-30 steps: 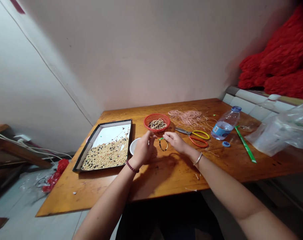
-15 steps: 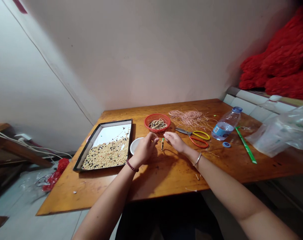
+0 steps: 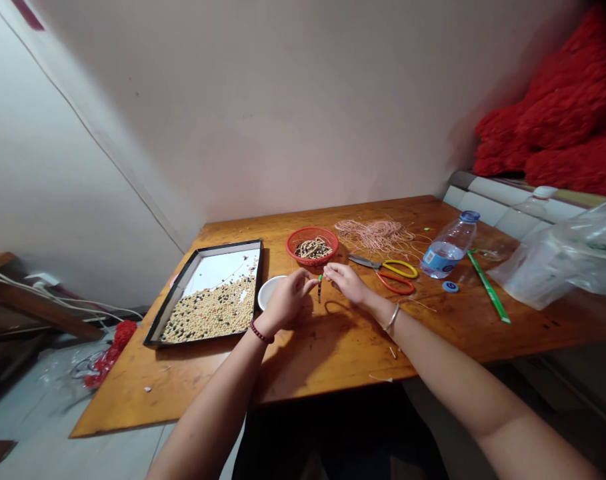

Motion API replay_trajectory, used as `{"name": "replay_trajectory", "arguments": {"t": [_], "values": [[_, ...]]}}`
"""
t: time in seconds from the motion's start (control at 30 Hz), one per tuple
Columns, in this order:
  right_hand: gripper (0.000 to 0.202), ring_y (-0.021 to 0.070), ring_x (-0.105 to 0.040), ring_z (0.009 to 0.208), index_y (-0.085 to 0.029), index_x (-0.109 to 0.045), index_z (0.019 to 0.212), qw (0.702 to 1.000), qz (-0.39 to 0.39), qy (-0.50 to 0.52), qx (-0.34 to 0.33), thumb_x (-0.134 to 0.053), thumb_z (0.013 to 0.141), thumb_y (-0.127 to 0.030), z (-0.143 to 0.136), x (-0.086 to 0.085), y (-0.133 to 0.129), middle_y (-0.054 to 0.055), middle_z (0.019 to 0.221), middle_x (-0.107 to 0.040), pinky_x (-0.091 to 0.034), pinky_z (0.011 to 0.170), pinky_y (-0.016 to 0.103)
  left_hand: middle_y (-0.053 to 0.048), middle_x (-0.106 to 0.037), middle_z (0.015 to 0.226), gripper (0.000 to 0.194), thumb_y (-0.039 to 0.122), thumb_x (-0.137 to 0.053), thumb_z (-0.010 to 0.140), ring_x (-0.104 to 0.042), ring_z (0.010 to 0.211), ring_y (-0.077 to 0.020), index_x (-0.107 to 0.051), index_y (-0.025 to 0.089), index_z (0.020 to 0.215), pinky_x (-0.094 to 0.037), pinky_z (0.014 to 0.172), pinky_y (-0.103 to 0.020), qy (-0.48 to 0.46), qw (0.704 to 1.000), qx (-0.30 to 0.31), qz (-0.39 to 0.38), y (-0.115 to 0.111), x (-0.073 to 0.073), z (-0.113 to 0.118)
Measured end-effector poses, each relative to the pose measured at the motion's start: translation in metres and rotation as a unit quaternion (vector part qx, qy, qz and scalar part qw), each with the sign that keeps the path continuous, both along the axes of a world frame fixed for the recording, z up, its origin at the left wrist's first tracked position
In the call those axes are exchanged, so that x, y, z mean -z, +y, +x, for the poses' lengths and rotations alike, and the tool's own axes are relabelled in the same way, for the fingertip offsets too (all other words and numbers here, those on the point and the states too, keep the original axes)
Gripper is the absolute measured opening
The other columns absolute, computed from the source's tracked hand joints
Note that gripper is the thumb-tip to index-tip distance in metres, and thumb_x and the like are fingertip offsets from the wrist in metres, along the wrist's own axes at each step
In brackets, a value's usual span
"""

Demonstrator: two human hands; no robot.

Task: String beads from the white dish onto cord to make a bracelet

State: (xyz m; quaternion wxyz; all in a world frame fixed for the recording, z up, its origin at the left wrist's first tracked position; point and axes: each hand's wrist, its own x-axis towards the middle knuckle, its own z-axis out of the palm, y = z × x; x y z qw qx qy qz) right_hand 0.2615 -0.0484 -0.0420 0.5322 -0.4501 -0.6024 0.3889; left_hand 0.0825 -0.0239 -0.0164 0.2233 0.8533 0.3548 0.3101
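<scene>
A short beaded string (image 3: pixel 319 291), dark and pale with green at its top, hangs between my hands over the wooden table. My left hand (image 3: pixel 293 295), a dark red bead bracelet at its wrist, has thumb and fingers closed at the string's upper end. From the other side my right hand (image 3: pixel 349 283), with a silver bangle on the wrist, pinches at the same green end; the thin cord there is too fine to make out. Behind the left hand a white bowl (image 3: pixel 265 293) is partly hidden. A red basket (image 3: pixel 297 259) holding beaded strands stands just beyond both hands.
Left lies a black-edged tray (image 3: pixel 150 331) with many pale and dark beads. Scissors (image 3: pixel 401 269) and tangled pink cord (image 3: pixel 375 235) lie right of the basket. Farther right are a water bottle (image 3: pixel 445 252), its blue cap (image 3: pixel 450 287), a green strip (image 3: pixel 490 290) and a plastic bag (image 3: pixel 543 267).
My left thumb has come closer to the green end of the beaded string, and the gap between my hands has narrowed. The whole view has shifted slightly.
</scene>
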Motion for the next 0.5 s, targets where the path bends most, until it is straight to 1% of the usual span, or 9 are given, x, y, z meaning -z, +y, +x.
{"name": "replay_trajectory", "arguments": {"t": [0.07, 0.13, 0.2, 0.3, 0.4, 0.5], "values": [[0.040, 0.0091, -0.031, 0.050, -0.019, -0.048, 0.067, 1.000, -0.005, 0.007, 0.001, -0.047, 0.083, -0.056, 0.0004, 0.0009, 0.0004, -0.004, 0.058, -0.040, -0.025, 0.047, 0.023, 0.003, -0.052, 0.058, 0.031, 0.046, -0.053, 0.087, -0.040, 0.052, -0.0098, -0.062, 0.016, 0.087, -0.027, 0.050, -0.021, -0.029, 0.999, 0.022, -0.018, 0.0002, 0.0000, 0.0004], [0.040, 0.0085, -0.030, 0.047, -0.018, -0.051, 0.069, 1.000, -0.019, 0.013, -0.001, -0.047, 0.083, -0.056, 0.0003, 0.0019, 0.0007, -0.004, 0.057, -0.042, -0.023, 0.044, 0.023, 0.003, -0.049, 0.057, 0.031, 0.045, -0.053, 0.086, -0.037, 0.051, -0.0092, -0.064, 0.016, 0.090, -0.026, 0.049, -0.021, -0.043, 0.998, 0.035, -0.027, -0.0001, -0.0001, 0.0005], [0.040, 0.0079, -0.028, 0.045, -0.018, -0.053, 0.071, 0.999, -0.028, 0.021, 0.001, -0.047, 0.083, -0.056, -0.0002, 0.0029, 0.0011, -0.003, 0.058, -0.044, -0.021, 0.042, 0.023, 0.005, -0.043, 0.054, 0.030, 0.044, -0.054, 0.086, -0.032, 0.049, -0.0089, -0.065, 0.017, 0.091, -0.024, 0.049, -0.021, -0.043, 0.999, 0.026, -0.019, -0.0006, -0.0002, 0.0002], [0.040, 0.0074, -0.030, 0.046, -0.018, -0.053, 0.071, 0.999, -0.023, 0.036, 0.011, -0.048, 0.084, -0.056, -0.0010, 0.0039, 0.0018, -0.001, 0.065, -0.051, -0.023, 0.042, 0.022, 0.008, -0.034, 0.053, 0.026, 0.042, -0.056, 0.085, -0.030, 0.049, -0.0087, -0.061, 0.019, 0.097, -0.022, 0.049, -0.021, -0.043, 0.999, 0.006, -0.006, -0.0010, 0.0003, -0.0004], [0.039, 0.0077, -0.031, 0.046, -0.018, -0.054, 0.072, 0.999, -0.020, 0.046, 0.018, -0.049, 0.083, -0.056, -0.0010, 0.0039, 0.0022, 0.001, 0.069, -0.056, -0.024, 0.042, 0.022, 0.009, -0.035, 0.053, 0.022, 0.038, -0.058, 0.085, -0.032, 0.049, -0.0085, -0.055, 0.018, 0.095, -0.024, 0.049, -0.020, -0.046, 0.999, -0.002, -0.003, -0.0005, 0.0015, -0.0003], [0.039, 0.0079, -0.031, 0.046, -0.018, -0.055, 0.072, 0.998, -0.020, 0.051, 0.020, -0.049, 0.084, -0.055, -0.0006, 0.0037, 0.0022, 0.001, 0.069, -0.058, -0.024, 0.042, 0.022, 0.009, -0.037, 0.053, 0.018, 0.036, -0.057, 0.085, -0.033, 0.049, -0.0083, -0.054, 0.018, 0.089, -0.024, 0.049, -0.020, -0.043, 0.999, -0.015, 0.009, 0.0000, 0.0024, 0.0002]]}}
